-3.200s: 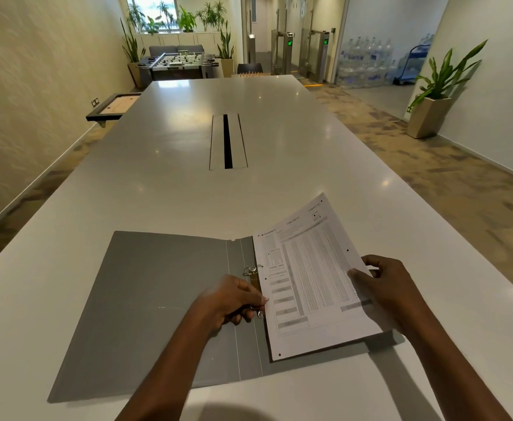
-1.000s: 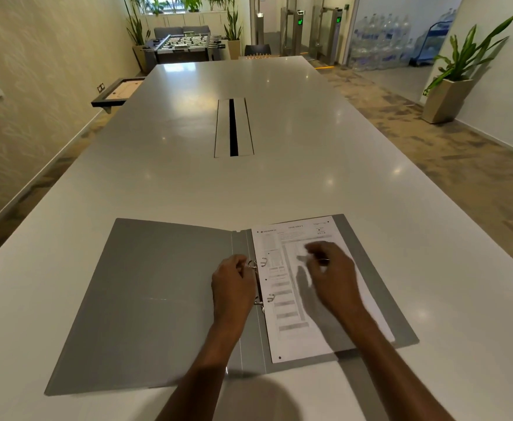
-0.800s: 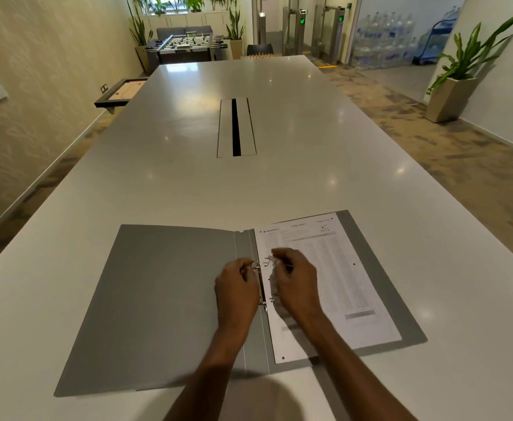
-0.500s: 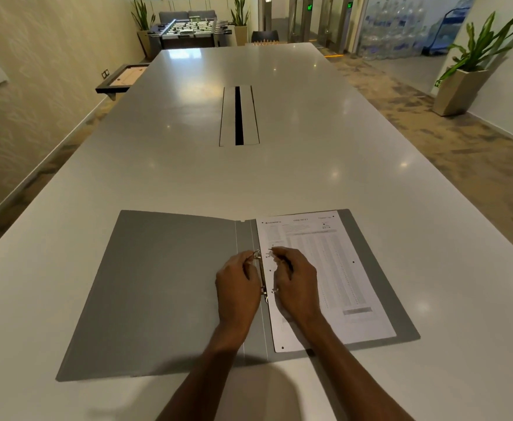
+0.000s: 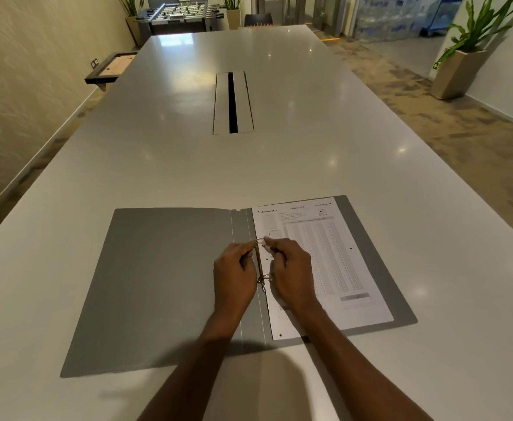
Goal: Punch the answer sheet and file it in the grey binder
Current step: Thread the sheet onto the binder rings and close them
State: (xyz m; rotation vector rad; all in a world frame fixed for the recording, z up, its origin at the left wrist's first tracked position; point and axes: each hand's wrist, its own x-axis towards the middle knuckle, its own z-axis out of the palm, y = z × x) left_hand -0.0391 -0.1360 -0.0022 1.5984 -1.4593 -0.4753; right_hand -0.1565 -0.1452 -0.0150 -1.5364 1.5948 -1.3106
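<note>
The grey binder [image 5: 164, 284] lies open and flat on the white table [image 5: 279, 165], with the answer sheet [image 5: 334, 259] on its right cover and the sheet's punched edge at the spine. Both hands meet at the ring mechanism [image 5: 260, 262] – the left hand [image 5: 234, 279] grips it from the left, the right hand [image 5: 293, 275] pinches its upper ring from the sheet's side.

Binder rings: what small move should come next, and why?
Probably squeeze the upper ring closed: the answer sheet already lies flat in the grey binder, and the left hand and right hand both pinch that ring.
</note>
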